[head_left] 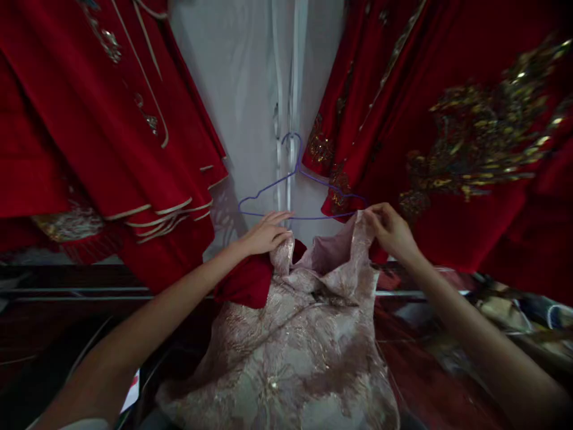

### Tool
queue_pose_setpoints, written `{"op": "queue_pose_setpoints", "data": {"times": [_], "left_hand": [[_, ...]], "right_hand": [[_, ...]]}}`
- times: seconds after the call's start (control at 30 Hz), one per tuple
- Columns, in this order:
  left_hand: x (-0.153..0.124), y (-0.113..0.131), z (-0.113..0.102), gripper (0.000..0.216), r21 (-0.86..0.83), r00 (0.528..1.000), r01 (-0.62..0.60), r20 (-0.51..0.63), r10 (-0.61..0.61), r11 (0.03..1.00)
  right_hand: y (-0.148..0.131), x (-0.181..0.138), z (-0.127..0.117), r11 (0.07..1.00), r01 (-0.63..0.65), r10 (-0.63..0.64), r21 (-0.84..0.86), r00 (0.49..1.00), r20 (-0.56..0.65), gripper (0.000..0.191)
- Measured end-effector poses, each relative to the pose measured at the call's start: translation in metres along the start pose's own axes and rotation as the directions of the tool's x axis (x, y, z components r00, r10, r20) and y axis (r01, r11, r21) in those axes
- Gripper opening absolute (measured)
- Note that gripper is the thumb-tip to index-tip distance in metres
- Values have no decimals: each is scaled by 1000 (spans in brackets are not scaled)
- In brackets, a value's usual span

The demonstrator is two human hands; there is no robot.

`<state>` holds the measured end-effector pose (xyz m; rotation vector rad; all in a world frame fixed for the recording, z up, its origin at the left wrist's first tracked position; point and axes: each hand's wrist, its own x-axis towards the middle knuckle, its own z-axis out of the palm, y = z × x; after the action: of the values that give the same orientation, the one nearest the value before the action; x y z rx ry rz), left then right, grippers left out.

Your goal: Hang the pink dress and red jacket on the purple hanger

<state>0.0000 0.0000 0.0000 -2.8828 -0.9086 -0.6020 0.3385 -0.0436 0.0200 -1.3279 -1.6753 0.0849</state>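
Observation:
A pale pink brocade dress (308, 340) with a metallic sheen spreads below my hands, its neckline opening toward the top. My left hand (267, 233) pinches the left shoulder strap between thumb and fingers, and its fingertips reach the lower bar of a thin purple hanger (313, 218). On the other side, my right hand (391, 230) is closed on the right shoulder strap, at the hanger's right end. The hanger's hook points up in front of a pale surface. Red fabric (250, 280) shows beside the dress under my left hand.
Red garments (102, 119) with light trim hang on the left. More red garments (465, 221) with gold sequins hang on the right. A pale curtain-like surface (233, 89) lies between them. A horizontal metal rail (89, 294) runs behind my arms. Various fabrics (505, 313) lie at the right.

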Motion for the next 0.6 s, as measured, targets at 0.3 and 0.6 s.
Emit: {"op": "queue_pose_setpoints", "data": {"times": [0.3, 0.6], "left_hand": [[-16, 7, 12, 32, -68, 998, 11, -59, -15, 998], [-14, 10, 7, 31, -135, 997, -5, -83, -6, 991]], "right_hand": [[32, 15, -25, 957, -262, 204, -124, 912, -356, 31], [24, 23, -23, 968, -216, 168, -124, 933, -317, 25]]}}
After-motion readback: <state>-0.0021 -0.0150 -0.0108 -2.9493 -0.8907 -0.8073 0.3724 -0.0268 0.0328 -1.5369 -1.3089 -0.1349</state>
